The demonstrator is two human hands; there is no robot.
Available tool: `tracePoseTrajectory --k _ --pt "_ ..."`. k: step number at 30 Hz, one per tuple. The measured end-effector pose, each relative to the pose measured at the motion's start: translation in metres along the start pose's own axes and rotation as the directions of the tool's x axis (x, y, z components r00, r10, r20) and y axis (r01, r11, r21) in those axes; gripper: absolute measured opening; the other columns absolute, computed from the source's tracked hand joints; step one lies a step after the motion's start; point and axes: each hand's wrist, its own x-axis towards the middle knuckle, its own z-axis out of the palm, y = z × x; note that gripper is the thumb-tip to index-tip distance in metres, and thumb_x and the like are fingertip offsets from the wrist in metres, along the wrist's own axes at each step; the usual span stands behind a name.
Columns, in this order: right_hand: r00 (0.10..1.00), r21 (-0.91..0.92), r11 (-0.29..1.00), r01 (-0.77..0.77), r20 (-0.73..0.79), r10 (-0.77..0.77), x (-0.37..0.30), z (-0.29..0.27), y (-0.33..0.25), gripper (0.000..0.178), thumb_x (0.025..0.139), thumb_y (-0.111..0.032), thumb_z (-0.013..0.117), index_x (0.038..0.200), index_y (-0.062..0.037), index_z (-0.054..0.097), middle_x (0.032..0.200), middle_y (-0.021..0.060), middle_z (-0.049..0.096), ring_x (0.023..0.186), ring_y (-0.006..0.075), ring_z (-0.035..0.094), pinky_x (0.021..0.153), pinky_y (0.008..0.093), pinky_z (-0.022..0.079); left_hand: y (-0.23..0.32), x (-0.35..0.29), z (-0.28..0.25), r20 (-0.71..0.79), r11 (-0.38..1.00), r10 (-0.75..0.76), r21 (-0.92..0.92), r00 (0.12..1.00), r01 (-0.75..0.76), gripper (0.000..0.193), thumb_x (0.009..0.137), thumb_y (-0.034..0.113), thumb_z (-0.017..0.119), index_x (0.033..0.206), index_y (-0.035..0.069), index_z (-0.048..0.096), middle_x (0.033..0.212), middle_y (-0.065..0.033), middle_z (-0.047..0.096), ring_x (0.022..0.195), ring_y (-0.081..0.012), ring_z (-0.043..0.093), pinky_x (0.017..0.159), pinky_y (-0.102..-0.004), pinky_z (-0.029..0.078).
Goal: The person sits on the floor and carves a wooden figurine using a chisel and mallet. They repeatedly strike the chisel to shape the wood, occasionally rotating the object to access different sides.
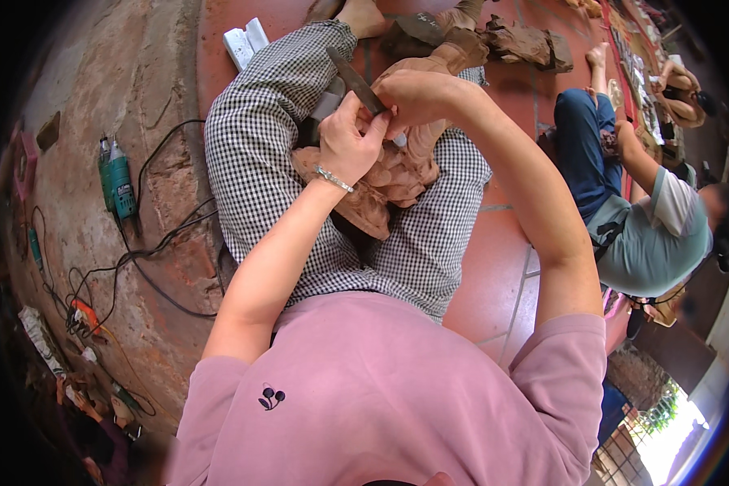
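A reddish-brown carved wooden piece (401, 178) with relief shapes lies between my legs, held by my thighs. Above it both of my hands meet. My left hand (350, 139), with a beaded bracelet at the wrist, pinches the lower end of a long, flat, dark strip (352, 77) that looks like a file. The strip slants up and to the left. Pressed against that same end is my right hand (417, 95), its fingers curled; what they hold is mostly hidden. Part of the carving is covered by my hands.
Green power tools (119, 185) and tangled black cables (150, 251) lie on the worn concrete at left. A white block (245, 42) rests on red tiles beyond my left knee. More brown wooden pieces (526, 44) lie ahead. Another person (652, 231) sits at right.
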Motion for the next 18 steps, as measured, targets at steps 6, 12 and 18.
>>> tracePoseTrajectory --k 6,12,18 --pt "0.997 0.019 0.997 -0.074 0.002 0.074 0.002 0.003 -0.004 0.031 0.072 -0.014 0.081 0.101 -0.0063 0.072 0.091 0.0131 0.071 0.089 0.0311 0.068 0.078 0.0422 0.053 -0.008 0.000 -0.001 -0.025 0.999 0.035 -0.004 0.999 -0.035 0.019 0.085 0.013 0.076 0.095 0.003 0.062 0.073 -0.0110 0.069 0.063 -0.0263 0.070 0.060 -0.0365 0.053" --pt "0.998 -0.049 0.997 -0.062 0.014 0.062 -0.001 -0.008 -0.013 0.032 0.073 -0.015 0.081 0.102 -0.0071 0.072 0.087 0.0127 0.071 0.086 0.0315 0.068 0.078 0.0424 0.053 -0.001 0.002 -0.003 -0.018 0.994 0.054 0.094 0.998 -0.052 0.020 0.086 0.012 0.074 0.098 0.003 0.061 0.076 -0.0105 0.070 0.067 -0.0272 0.071 0.061 -0.0374 0.054" --pt "0.999 0.037 0.998 -0.042 -0.019 0.043 -0.004 -0.003 -0.009 0.027 0.074 -0.017 0.081 0.095 -0.0034 0.070 0.086 0.0123 0.071 0.086 0.0315 0.069 0.076 0.0430 0.053 -0.003 0.002 -0.003 -0.032 0.999 0.048 0.005 0.998 -0.048 0.020 0.087 0.013 0.072 0.099 0.004 0.059 0.076 -0.0106 0.070 0.067 -0.0277 0.070 0.061 -0.0383 0.053"
